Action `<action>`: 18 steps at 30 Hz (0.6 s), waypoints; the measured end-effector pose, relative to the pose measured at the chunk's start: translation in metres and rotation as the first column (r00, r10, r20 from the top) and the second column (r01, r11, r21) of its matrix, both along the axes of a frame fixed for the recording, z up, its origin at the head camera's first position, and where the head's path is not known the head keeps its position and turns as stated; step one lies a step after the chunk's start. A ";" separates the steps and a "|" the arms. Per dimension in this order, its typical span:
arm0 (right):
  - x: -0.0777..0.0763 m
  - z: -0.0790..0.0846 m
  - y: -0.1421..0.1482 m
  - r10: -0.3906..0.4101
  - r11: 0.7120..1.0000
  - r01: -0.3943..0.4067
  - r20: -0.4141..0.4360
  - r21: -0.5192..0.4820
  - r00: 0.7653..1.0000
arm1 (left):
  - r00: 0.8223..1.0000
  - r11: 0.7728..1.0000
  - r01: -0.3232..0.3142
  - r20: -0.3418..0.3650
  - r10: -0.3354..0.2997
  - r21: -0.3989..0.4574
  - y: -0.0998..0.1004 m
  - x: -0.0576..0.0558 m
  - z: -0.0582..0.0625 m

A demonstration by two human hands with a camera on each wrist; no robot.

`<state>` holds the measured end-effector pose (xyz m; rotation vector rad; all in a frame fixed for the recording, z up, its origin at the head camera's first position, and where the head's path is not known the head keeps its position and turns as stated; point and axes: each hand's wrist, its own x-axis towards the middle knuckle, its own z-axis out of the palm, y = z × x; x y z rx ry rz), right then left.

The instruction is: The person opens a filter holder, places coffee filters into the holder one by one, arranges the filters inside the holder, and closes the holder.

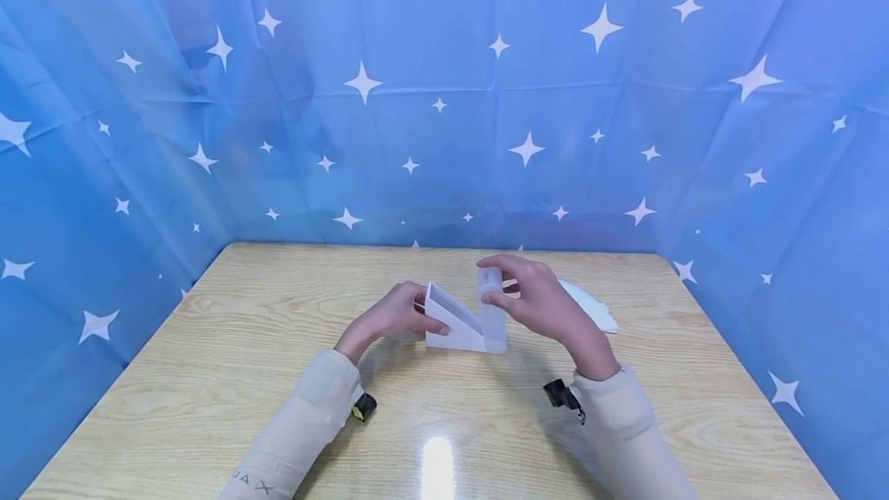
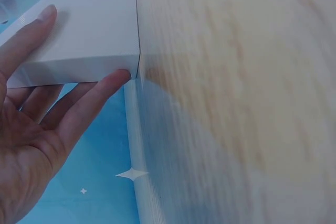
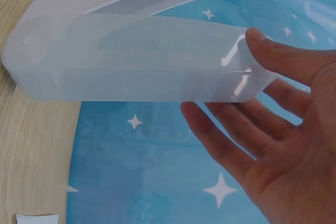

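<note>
A white slant-topped holder (image 1: 450,332) stands on the table, its sloped opening facing up and to the right. My left hand (image 1: 390,316) grips its tall left end. In the left wrist view the thumb lies on one broad face of the holder (image 2: 89,24), and fingers are at the narrow side. Beside the holder's low end, a translucent plastic box (image 1: 494,324) stands upright. Around its upper end, my right hand (image 1: 545,303) holds it between thumb and fingers. The right wrist view shows the box (image 3: 121,61) as long and rounded at the edges, seemingly against the holder.
Behind the right hand, white sheets or cards (image 1: 590,307) lie fanned on the wooden table (image 1: 278,292). A blue curtain (image 1: 444,176) with white stars hangs around the table's back and sides. Small black devices sit at both wrists.
</note>
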<state>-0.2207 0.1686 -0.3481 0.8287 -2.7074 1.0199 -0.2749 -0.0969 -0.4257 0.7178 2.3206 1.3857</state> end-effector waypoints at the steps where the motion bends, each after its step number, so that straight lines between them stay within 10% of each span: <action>1: 0.000 0.000 0.000 0.001 1.000 -0.001 0.000 0.000 1.000 | 1.000 1.000 0.000 -0.001 0.000 0.000 0.000 0.000 0.000; 18: 0.000 0.001 0.004 -0.002 1.000 0.002 0.016 -0.003 1.000 | 1.000 1.000 -0.006 -0.008 0.006 0.000 0.000 0.001 0.000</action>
